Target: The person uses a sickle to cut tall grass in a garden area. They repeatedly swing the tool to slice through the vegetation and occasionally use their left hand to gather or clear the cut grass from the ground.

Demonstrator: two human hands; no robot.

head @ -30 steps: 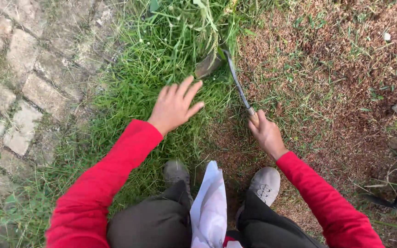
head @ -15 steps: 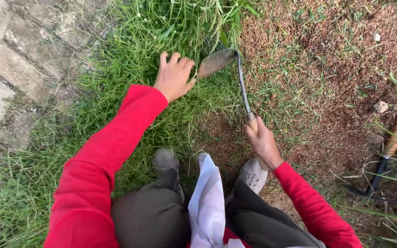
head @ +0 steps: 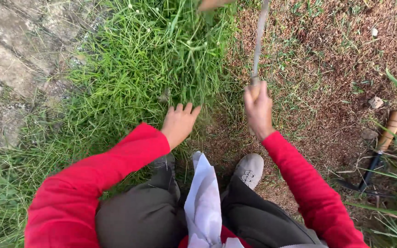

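Observation:
My right hand (head: 258, 109) is closed around the handle of a long thin sickle (head: 259, 41) whose shaft runs up to the top edge; the blade tip is partly cut off there. My left hand (head: 178, 123) is open, fingers spread, resting low against the base of a thick green grass clump (head: 161, 59). Both arms wear red sleeves. I squat over my grey shoes (head: 249, 169), with a white cloth (head: 204, 202) hanging between my knees.
Stone paving (head: 5, 69) lies at the left. Bare brown cut ground (head: 336, 59) spreads to the right. A second tool with a wooden handle (head: 389, 128) lies on the ground at the right edge, near a small stone (head: 375, 102).
My left hand has pulled back toward my knees. My right hand and the sickle have shifted, with the blade now reaching further up into the grass. The view has tilted.

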